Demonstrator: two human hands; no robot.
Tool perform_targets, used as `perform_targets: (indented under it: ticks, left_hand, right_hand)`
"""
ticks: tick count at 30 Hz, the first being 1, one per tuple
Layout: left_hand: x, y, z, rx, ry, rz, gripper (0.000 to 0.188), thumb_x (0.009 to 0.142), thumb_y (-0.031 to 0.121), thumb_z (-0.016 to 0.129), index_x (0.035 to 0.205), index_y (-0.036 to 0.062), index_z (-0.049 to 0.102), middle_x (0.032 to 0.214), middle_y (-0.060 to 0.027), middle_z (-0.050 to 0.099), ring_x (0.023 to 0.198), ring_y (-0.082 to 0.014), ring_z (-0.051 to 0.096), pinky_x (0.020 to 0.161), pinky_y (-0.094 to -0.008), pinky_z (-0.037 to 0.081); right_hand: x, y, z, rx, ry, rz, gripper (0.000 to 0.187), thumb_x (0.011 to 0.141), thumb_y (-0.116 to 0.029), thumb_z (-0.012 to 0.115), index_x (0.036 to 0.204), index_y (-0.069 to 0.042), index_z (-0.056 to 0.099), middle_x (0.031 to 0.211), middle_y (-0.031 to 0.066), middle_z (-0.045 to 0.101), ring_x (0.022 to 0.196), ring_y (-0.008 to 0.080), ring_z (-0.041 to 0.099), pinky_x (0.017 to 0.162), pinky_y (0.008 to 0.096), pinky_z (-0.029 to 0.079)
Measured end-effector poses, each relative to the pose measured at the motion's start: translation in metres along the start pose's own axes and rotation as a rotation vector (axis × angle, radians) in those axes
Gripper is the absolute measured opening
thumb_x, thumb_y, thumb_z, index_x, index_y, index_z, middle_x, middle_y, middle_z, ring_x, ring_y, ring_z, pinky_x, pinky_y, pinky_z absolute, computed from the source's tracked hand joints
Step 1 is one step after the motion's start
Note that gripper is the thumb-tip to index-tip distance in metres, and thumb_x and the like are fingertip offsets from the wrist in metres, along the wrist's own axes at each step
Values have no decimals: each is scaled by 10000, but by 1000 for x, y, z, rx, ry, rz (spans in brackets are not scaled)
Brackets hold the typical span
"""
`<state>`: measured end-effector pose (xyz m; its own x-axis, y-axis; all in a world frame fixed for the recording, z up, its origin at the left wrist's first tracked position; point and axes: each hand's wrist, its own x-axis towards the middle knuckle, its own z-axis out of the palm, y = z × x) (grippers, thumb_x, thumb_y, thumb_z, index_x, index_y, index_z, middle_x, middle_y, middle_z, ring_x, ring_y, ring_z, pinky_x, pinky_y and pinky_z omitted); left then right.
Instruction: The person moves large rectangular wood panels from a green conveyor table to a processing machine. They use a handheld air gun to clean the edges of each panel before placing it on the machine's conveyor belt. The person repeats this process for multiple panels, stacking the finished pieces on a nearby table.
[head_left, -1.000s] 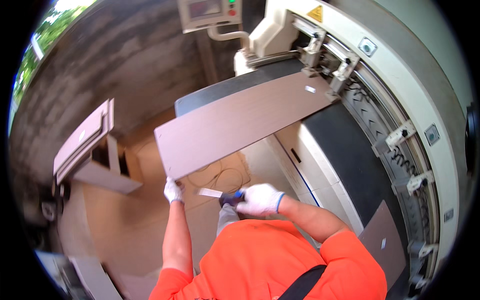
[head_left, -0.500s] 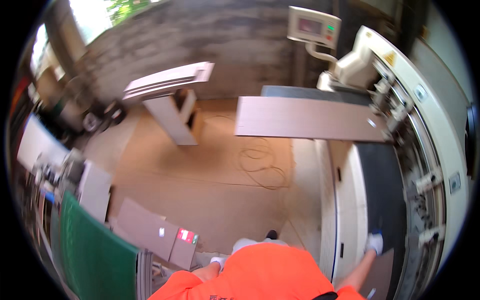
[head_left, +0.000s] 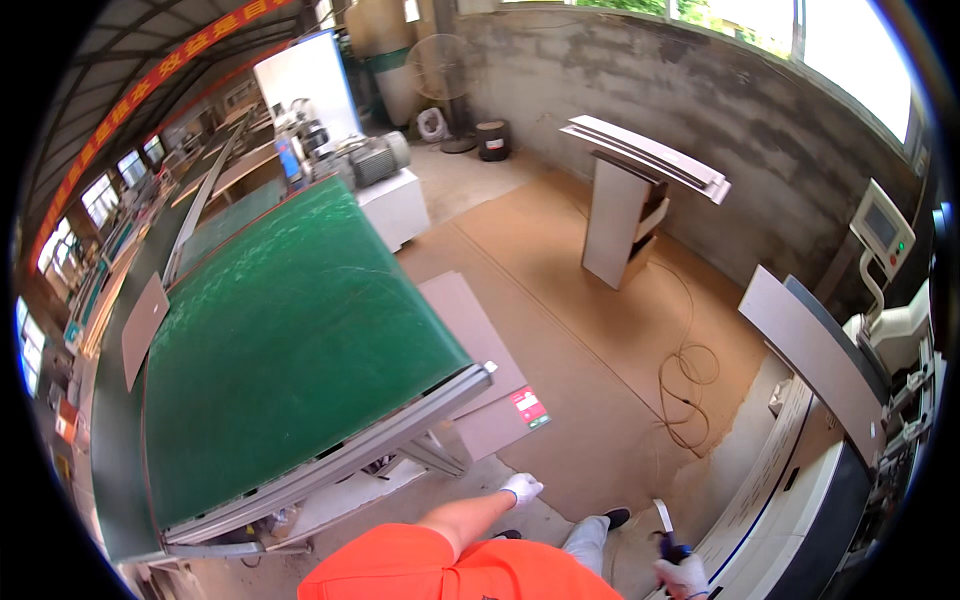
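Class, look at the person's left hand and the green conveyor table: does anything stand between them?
Nothing visible does. The gloved left hand hangs free over bare floor, apart from the green conveyor table, whose metal end rail is nearest. The right hand holds a blade tool.

Scraper (head_left: 668,530) in the right hand (head_left: 686,577): flat pale blade pointing up and slightly left, dark blue handle wrapped in the white-gloved fist (handle mostly hidden). It sits low at the picture's bottom edge, over the dusty floor, just beside the white machine's edge. Blade looks bare and tilted, not touching anything. Left hand (head_left: 522,488), also white-gloved, hangs empty, well apart from it.
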<state>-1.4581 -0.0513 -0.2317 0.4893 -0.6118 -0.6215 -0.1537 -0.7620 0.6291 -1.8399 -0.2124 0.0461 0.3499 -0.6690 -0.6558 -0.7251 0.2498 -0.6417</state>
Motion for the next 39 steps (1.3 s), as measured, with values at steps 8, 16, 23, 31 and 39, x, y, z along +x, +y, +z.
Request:
perform_targets:
  ticks: [8,16,23,31,39]
  left_hand:
    - [-129,-180,-51,195,-60,-165,545,920,486,575,1150,19,736,1189,-255,701,1140,-429,664,967,-487,519]
    - [-272,-323,-91,137,117,-646,533,936,453,554,1294,85,694,1386,-183,632,1311,-363,590,1064,-470,485]
    - [-309,-318,-25,78,94,-526,567,909,510,564,1230,71,724,1306,-202,675,1223,-389,640,1012,-470,500]
    - [-376,-247,-42,-241,220,22,413,950,429,640,1075,51,752,1036,-145,763,973,-281,709,894,-405,534]
    - [-443,-385,-47,-588,341,-261,407,950,435,648,1028,52,760,880,-124,755,838,-243,705,810,-400,538]
  right_hand:
    - [13,74,163,-230,-427,-193,319,819,-170,812,1061,24,736,957,62,740,841,157,651,767,341,532]
    - [-58,25,191,-729,-371,-207,552,902,-450,670,1314,-83,668,1132,196,748,1143,337,688,971,443,497]
    - [-14,203,228,-568,-574,-441,360,849,-259,799,1110,-18,745,985,74,772,859,184,669,815,370,541]
    - [-86,153,283,-551,-482,-494,225,848,-272,762,926,-65,721,692,13,633,593,136,586,537,322,455]
    - [-122,156,378,-454,-621,-321,192,846,-202,785,1011,-117,737,653,-60,547,480,62,433,431,287,348]
